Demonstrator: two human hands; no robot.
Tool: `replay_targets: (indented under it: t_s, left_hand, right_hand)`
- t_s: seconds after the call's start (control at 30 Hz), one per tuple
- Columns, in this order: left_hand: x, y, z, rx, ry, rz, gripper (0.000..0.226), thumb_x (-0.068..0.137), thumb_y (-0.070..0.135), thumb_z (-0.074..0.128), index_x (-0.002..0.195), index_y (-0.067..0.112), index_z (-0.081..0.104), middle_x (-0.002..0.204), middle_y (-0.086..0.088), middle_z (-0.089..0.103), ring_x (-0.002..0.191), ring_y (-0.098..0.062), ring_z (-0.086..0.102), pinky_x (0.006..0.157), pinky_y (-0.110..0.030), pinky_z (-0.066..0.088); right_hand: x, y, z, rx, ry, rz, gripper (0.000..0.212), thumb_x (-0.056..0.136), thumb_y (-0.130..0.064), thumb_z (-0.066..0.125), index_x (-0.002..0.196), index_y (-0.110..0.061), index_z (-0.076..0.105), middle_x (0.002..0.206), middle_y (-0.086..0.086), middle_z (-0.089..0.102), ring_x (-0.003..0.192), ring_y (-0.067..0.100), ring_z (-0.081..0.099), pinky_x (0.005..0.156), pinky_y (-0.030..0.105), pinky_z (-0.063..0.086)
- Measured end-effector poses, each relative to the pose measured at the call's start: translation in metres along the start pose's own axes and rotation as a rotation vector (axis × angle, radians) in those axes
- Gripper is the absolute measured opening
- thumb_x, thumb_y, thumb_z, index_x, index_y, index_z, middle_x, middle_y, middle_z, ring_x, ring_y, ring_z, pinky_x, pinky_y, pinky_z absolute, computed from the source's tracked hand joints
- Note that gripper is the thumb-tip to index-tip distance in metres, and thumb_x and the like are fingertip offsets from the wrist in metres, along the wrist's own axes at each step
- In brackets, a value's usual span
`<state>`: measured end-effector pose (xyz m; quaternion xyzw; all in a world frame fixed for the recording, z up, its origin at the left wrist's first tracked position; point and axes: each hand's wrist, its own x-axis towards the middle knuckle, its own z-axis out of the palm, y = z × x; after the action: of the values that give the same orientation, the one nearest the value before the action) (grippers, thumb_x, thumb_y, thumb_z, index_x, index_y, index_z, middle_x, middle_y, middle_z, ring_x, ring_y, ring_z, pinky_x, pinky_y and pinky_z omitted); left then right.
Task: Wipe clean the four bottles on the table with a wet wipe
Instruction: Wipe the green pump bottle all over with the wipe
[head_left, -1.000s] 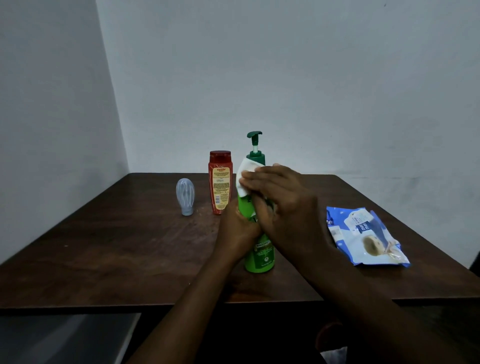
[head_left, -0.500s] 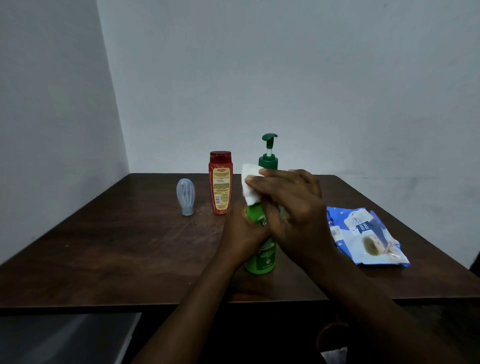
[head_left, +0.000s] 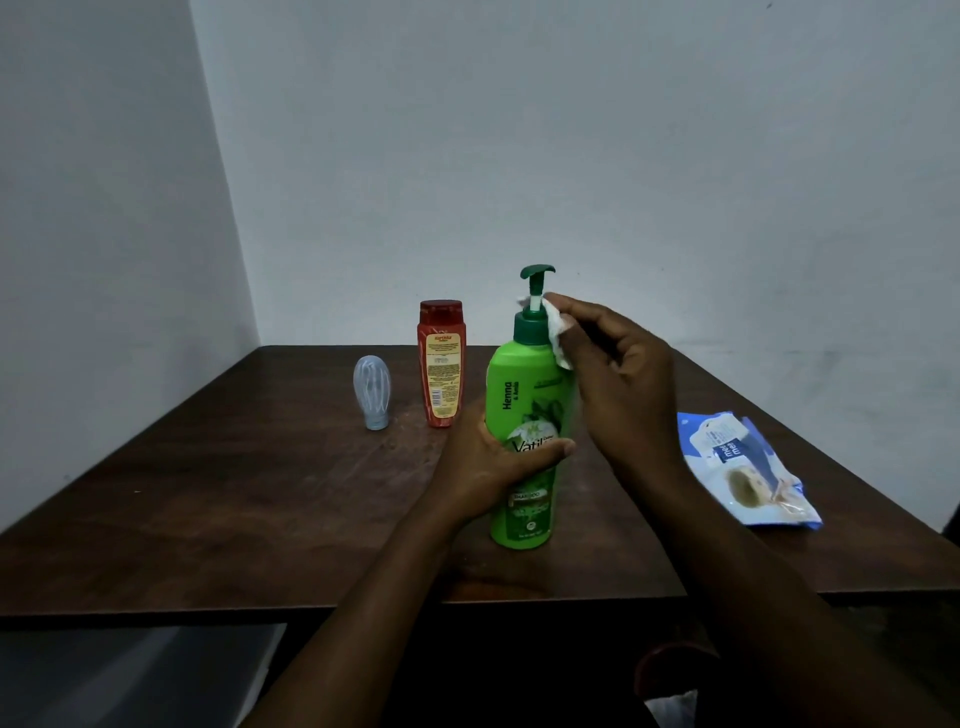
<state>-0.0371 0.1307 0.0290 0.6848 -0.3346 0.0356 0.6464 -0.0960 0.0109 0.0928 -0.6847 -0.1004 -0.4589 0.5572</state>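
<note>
Dark wooden table (head_left: 234, 493) fills a pale-walled corner; the green bottle (head_left: 522, 395) stands near its front edge, between my hands; my left hand (head_left: 488, 462) wraps its middle, thumb across the label; my right hand (head_left: 618, 374), fingers curled, pinches the wipe (head_left: 557, 332) against the pump neck; the bottle is upright, long axis vertical, pump on top.

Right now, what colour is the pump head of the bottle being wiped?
The pump head is dark green, darker than the bright green bottle; head view shows it.
</note>
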Motion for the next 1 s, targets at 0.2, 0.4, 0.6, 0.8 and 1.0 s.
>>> replay_targets:
  t_s: [0.2, 0.4, 0.6, 0.8, 1.0]
  left_hand:
    - [0.000, 0.002, -0.003, 0.001, -0.045, 0.003, 0.041, 0.073, 0.014, 0.088, 0.110, 0.013, 0.070, 0.100, -0.002, 0.077, 0.093, -0.013, 0.074, 0.081, -0.032, 0.061]
    - [0.000, 0.000, -0.003, -0.026, -0.045, -0.012, 0.040, 0.073, 0.015, 0.088, 0.110, 0.014, 0.069, 0.100, 0.000, 0.077, 0.092, -0.012, 0.074, 0.081, -0.031, 0.061]
    - [0.001, -0.001, -0.001, -0.033, -0.041, -0.023, 0.045, 0.073, 0.017, 0.088, 0.113, 0.012, 0.068, 0.102, -0.001, 0.077, 0.093, -0.013, 0.074, 0.083, -0.034, 0.061]
    - [0.000, 0.000, -0.001, -0.032, -0.045, -0.018, 0.044, 0.074, 0.017, 0.088, 0.113, 0.013, 0.069, 0.102, 0.000, 0.077, 0.094, -0.012, 0.074, 0.082, -0.032, 0.061]
    - [-0.001, -0.001, -0.001, -0.023, -0.029, -0.005, 0.043, 0.075, 0.020, 0.087, 0.113, 0.015, 0.069, 0.103, 0.001, 0.077, 0.096, -0.011, 0.073, 0.083, -0.033, 0.060]
  right_hand:
    - [0.029, -0.011, -0.002, 0.118, -0.320, 0.211, 0.038, 0.099, -0.007, 0.039, 0.115, -0.018, 0.072, 0.110, 0.005, 0.076, 0.108, 0.021, 0.070, 0.103, 0.045, 0.050]
    - [0.041, -0.008, -0.006, 0.312, -0.438, 0.333, 0.049, 0.088, -0.013, 0.041, 0.132, -0.006, 0.061, 0.122, 0.025, 0.067, 0.120, 0.040, 0.061, 0.113, 0.058, 0.037]
    - [0.033, -0.007, -0.014, 0.293, -0.431, 0.312, 0.047, 0.097, -0.012, 0.060, 0.143, -0.012, 0.050, 0.121, 0.012, 0.071, 0.112, 0.021, 0.067, 0.096, 0.032, 0.051]
    - [0.033, -0.039, -0.019, -0.051, -0.233, 0.275, 0.051, 0.078, -0.018, 0.084, 0.126, -0.017, 0.066, 0.093, 0.004, 0.079, 0.093, 0.014, 0.075, 0.099, 0.041, 0.054]
    - [0.009, -0.056, -0.004, -0.386, -0.091, 0.142, 0.041, 0.090, -0.037, 0.070, 0.130, -0.027, 0.065, 0.099, -0.006, 0.078, 0.097, -0.010, 0.066, 0.077, -0.003, 0.042]
